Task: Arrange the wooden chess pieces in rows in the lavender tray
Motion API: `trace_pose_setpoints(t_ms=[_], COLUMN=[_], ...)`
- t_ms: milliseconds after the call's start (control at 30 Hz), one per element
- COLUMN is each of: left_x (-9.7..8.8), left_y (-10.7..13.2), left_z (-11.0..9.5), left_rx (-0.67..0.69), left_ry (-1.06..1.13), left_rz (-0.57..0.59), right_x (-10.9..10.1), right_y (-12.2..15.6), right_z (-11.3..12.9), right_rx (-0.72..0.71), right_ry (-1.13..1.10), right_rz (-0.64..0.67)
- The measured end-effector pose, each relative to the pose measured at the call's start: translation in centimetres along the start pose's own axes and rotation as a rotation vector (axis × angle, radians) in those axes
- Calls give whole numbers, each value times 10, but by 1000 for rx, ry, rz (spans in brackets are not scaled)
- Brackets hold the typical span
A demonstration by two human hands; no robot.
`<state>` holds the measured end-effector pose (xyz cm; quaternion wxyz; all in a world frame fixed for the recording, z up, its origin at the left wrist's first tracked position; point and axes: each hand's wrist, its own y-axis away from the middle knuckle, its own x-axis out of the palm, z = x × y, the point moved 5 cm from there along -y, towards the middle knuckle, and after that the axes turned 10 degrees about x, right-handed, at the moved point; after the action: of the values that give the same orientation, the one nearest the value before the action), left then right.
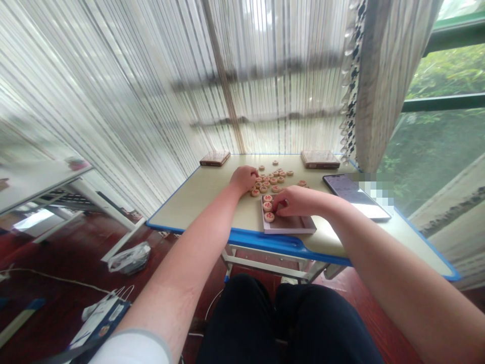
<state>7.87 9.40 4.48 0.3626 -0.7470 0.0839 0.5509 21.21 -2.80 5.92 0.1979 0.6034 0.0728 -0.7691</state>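
A shallow box (290,231) stands at the table's near edge. Three round wooden xiangqi pieces (269,217) with red characters form a column along its left wall. My right hand (291,199) reaches into the box, its fingers closed in a pinch against the middle piece (267,207) of that column. Beyond the box, several more xiangqi pieces (273,181) lie loosely scattered. At the left edge of that scatter is my left hand (244,178), palm down with fingers curled in; whatever its fingertips hold is hidden.
On the pale table (189,202) with blue edging, a large phone or tablet (354,194) lies at right. Two flat boxes, one at left (214,158) and one at right (320,159), sit by the curtain (288,101). Bags (131,258) rest on the floor at left.
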Motion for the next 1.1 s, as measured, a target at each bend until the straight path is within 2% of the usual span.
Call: trace_pose_setpoints(t_ms=[433, 600, 733, 900, 1100], left_x=[-1, 0, -1, 0, -2], left_y=[0, -2, -2, -2, 0], left_z=[-3, -1, -1, -1, -2], left_rx=[-7, 11, 17, 20, 14], left_ry=[-2, -2, 0, 1, 9], left_rz=[28, 6, 10, 10, 21], right_x=[1, -5, -8, -3, -7], right_y=[-2, -2, -2, -4, -3], right_z=[-3, 3, 5, 10, 7], right_rx=[-3, -19, -61, -205, -175], right_ry=[-5, 17, -61, -134, -112], right_rz=[-26, -186, -289, -232, -255])
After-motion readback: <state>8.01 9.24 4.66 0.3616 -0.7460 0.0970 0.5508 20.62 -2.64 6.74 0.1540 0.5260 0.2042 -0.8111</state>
